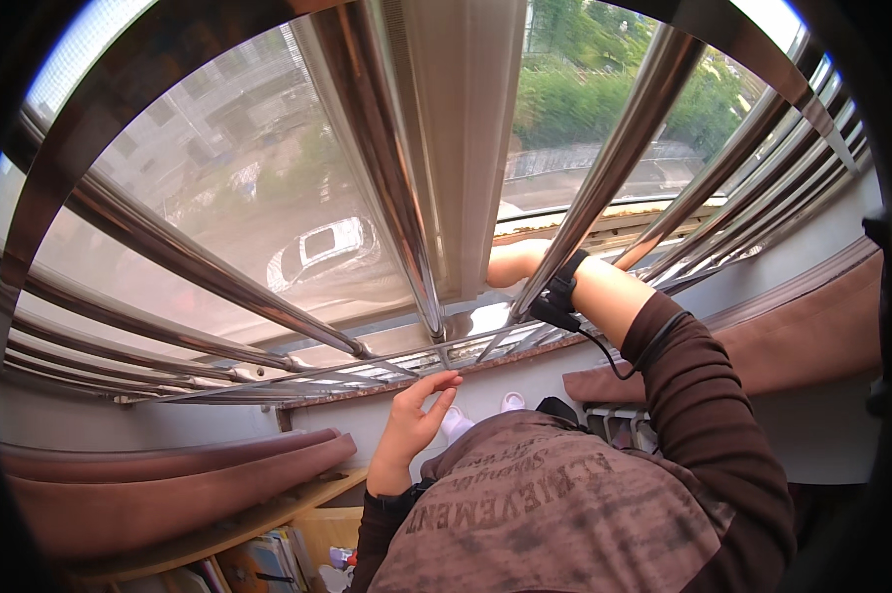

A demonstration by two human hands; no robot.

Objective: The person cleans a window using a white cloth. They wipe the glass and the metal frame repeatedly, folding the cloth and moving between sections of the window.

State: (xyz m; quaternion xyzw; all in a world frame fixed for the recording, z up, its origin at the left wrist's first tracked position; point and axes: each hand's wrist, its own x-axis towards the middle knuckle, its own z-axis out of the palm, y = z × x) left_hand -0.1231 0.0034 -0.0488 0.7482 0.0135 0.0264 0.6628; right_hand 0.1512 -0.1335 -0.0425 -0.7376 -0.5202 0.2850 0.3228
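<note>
My right arm passes between the upright metal bars [616, 159] of a window guard. Beyond the bars, my right hand [518, 262] is at the edge of the sliding window frame [469, 148]. Its fingers are hidden, so its grip cannot be made out. My left hand [414, 422] hovers in front of the window sill's edge [386, 387] with fingers bent and the thumb a little apart; nothing is in it. To the left of the frame, a dusty mesh-like pane [216, 170] covers the view outside. On the right, the window track [638, 230] shows rust-coloured dirt.
Brown curtains hang at the left [179, 489] and the right [794, 319]. A wooden shelf [268, 530] with books [260, 567] stands at the lower left. A black cable [609, 356] runs from the wrist strap [561, 296] to my right sleeve. A white radiator [616, 424] is low at right.
</note>
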